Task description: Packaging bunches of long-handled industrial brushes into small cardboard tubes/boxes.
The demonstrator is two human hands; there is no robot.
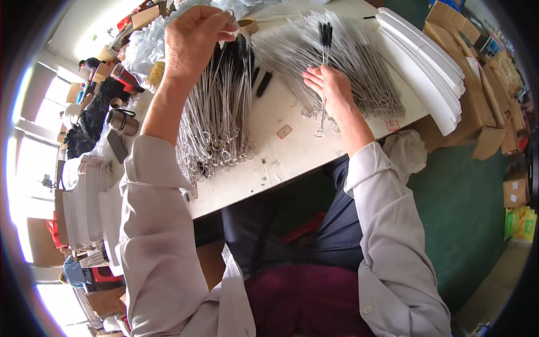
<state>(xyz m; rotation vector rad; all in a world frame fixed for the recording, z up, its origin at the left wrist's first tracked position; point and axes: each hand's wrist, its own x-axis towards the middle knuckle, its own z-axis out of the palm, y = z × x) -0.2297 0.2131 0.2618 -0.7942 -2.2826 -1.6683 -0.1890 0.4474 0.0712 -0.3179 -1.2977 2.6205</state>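
Note:
At the far left of the table my left hand (193, 45) is raised, thumb and fingers pinched on the ring end of a thin wire brush (231, 16). Below it lies a pile of wire-handled brushes (219, 112), black bristles away from me and ring ends towards me. My right hand (335, 92) has its thumb over a few wire brushes (325, 36), held with black bristles pointing away and rings near the wrist. Under that hand spreads a second pile of wire pieces (370, 73), whose far ends look pale and translucent.
The white table (292, 157) has its near edge before my lap. A roll of tape (248, 26) sits behind the left pile. White curved sheets (421, 67) stack at the right, beside cardboard boxes (483, 118). A metal flask (122, 121) and clear plastic bags (149, 48) stand left.

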